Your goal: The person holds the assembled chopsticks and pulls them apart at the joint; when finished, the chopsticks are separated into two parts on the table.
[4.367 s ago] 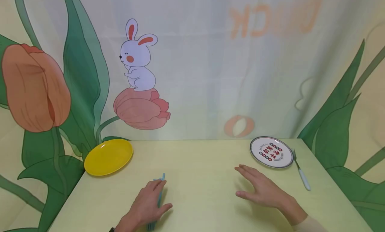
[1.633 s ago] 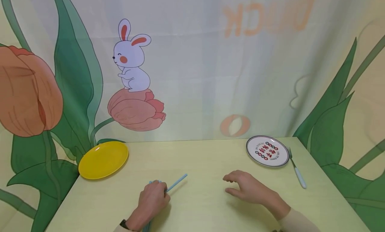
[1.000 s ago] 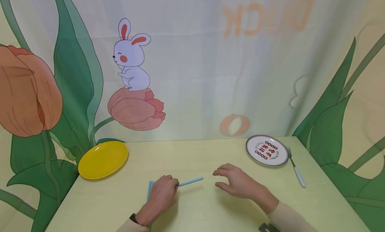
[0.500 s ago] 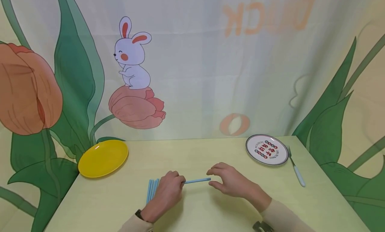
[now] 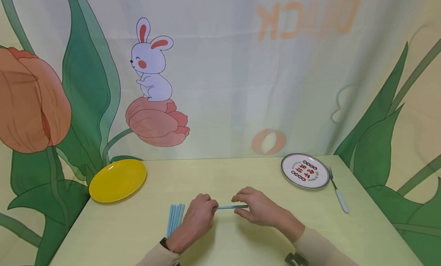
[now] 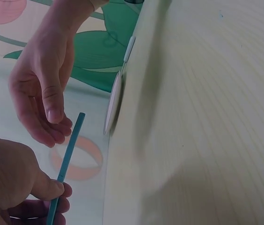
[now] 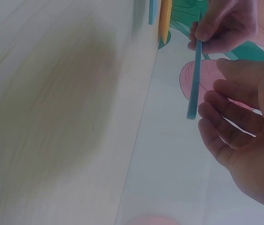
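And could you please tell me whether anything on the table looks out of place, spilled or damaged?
Nothing looks spilled or damaged. The yellow plate looks odd: its left rim appears to reach past the edge of the table, though I can't tell whether it truly overhangs.

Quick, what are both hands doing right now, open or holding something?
Left hand: closed, pinching one blue stick.
Right hand: open, fingers loosely curved near the stick's free end, holding nothing.
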